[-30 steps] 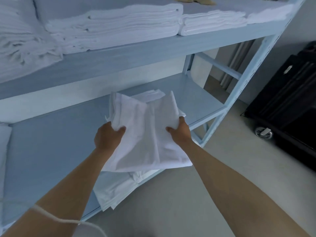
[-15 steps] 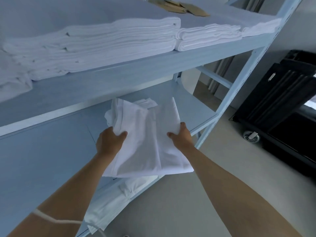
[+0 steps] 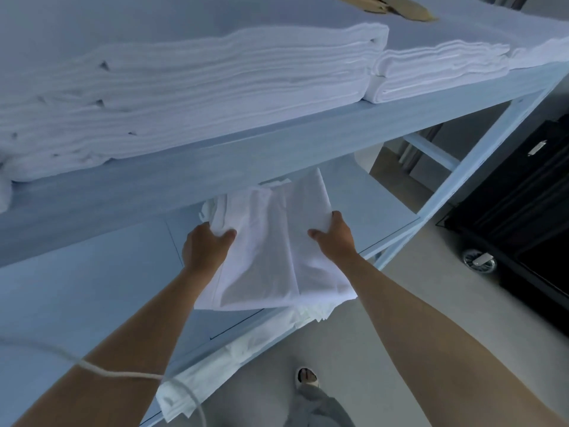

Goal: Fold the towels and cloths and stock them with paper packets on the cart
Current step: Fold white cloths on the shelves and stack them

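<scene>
I hold a folded white cloth (image 3: 271, 251) above the lower shelf (image 3: 92, 288) of a pale blue cart. My left hand (image 3: 204, 248) grips its left edge, thumb on top. My right hand (image 3: 334, 237) grips its right edge the same way. More white cloth (image 3: 246, 346) hangs over the lower shelf's front edge beneath it. On the upper shelf (image 3: 277, 140) lie a tall stack of folded white towels (image 3: 184, 97) and a smaller folded stack (image 3: 437, 72). Brown paper packets (image 3: 397, 7) lie at the back of the upper shelf.
A black wheeled cart (image 3: 523, 217) stands on the right, its caster (image 3: 478, 261) on the grey floor. The blue cart's corner post (image 3: 462, 174) runs diagonally between them. A white cord (image 3: 123, 372) crosses my left forearm. My foot (image 3: 306, 377) shows below.
The view has tilted and moved closer to the cart. Both hands have carried the cloth farther in, under the upper shelf, keeping the same grip.
</scene>
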